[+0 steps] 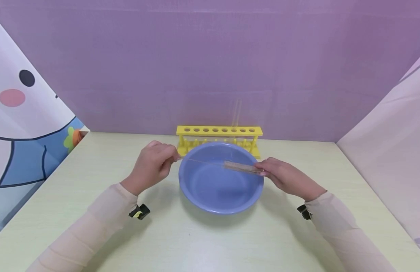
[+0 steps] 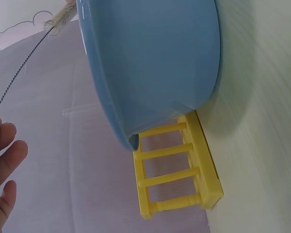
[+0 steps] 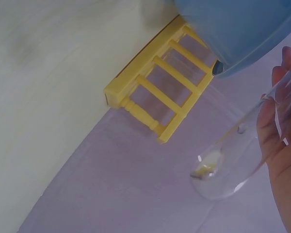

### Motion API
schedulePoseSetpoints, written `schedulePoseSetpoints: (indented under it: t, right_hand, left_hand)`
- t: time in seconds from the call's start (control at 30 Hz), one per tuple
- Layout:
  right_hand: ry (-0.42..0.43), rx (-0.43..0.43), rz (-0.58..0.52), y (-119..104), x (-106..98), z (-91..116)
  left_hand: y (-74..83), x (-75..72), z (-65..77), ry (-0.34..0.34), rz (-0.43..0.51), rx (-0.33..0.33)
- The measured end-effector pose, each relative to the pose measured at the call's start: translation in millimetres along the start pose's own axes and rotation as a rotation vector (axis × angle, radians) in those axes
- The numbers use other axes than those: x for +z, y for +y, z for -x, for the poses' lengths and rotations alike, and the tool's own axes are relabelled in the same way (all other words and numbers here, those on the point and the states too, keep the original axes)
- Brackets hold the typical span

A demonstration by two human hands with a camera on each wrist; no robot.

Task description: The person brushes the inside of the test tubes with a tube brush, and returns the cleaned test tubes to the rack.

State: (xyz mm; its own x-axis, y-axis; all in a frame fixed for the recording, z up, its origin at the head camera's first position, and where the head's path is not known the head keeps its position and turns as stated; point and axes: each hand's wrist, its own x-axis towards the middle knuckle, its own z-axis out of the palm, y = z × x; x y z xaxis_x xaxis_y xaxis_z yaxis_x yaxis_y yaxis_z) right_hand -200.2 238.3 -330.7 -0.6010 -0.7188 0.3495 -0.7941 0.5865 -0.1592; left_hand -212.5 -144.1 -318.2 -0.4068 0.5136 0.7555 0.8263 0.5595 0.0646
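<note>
Basin (image 1: 213, 189) stands low between the left hand (image 1: 150, 162), pinching the brush wire (image 2: 23, 65), and the right hand (image 1: 284, 176), gripping a clear tube (image 3: 230, 160), perhaps to catch drips.

Both sleeved forearms (image 1: 98, 219) reach forward, left fingers (image 1: 168, 152) pinching, right fingers (image 1: 272, 165) curled.

On the table (image 1: 196, 245), taking the basin (image 1: 220, 189) as clock centre, the rack (image 1: 219, 131) stands just behind at twelve, the rack tube (image 1: 236, 113) right of its middle. The left hand (image 1: 153, 162) is near nine, the right hand (image 1: 286, 175), with the held tube (image 3: 228, 155), at three; the brush (image 1: 242, 167) spans between, above the basin.
</note>
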Motion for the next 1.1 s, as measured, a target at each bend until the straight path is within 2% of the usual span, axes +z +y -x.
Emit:
schedulePoseSetpoints:
  t: [0.23, 0.67, 1.1]
  right_hand:
    - [-0.009, 0.012, -0.004, 1.3, -1.0, 2.2]
    - [0.000, -0.016, -0.008, 4.8, -0.9, 8.0]
    - [0.017, -0.016, 0.003, 7.8, -0.4, 11.0]
  left_hand:
    - [-3.4, -1.1, 1.6, 0.025, 0.001, 0.015]
    - [-7.3, -5.8, 4.2, 0.046, -0.008, 0.021]
    - [-9.0, -11.5, 8.0, 0.039, -0.015, 0.002]
